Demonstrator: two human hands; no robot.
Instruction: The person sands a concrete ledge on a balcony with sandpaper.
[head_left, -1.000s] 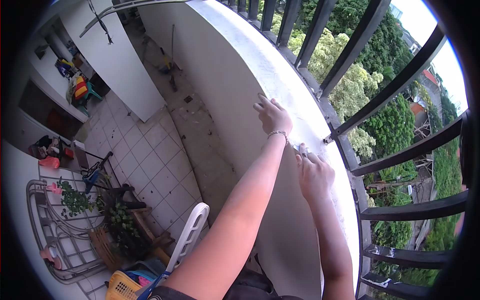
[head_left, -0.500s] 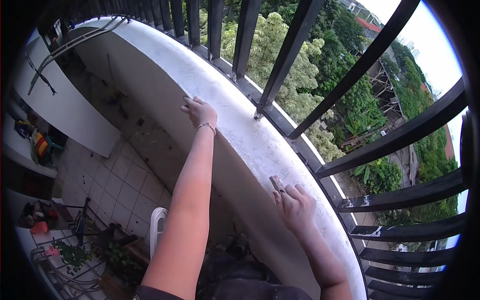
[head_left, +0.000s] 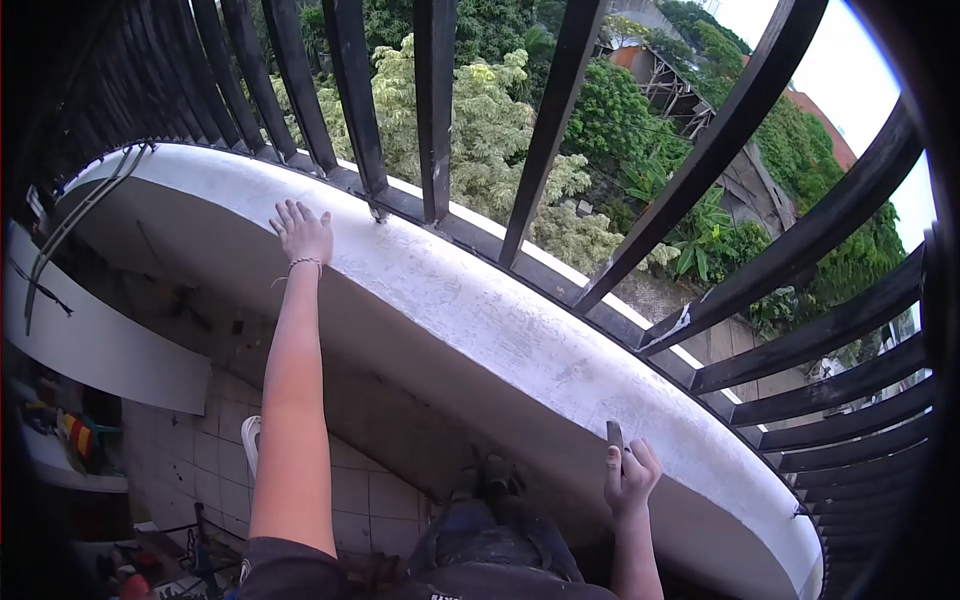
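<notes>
We've got our left hand (head_left: 302, 232) stretched way out, fingers spread flat on top of the white parapet wall (head_left: 480, 310), close to the foot of the black railing bars (head_left: 435, 110). There's a thin bracelet (head_left: 303, 263) on that wrist. Our right hand (head_left: 630, 478) is low and close to us, fingers curled tight around a small flat scraper (head_left: 614, 436), blade poking up against the inner edge of the wall top. The wall's surface looks rough and patchy. Down below left we can see the tiled floor (head_left: 210, 460), and past the bars it's all trees (head_left: 480, 130).
</notes>
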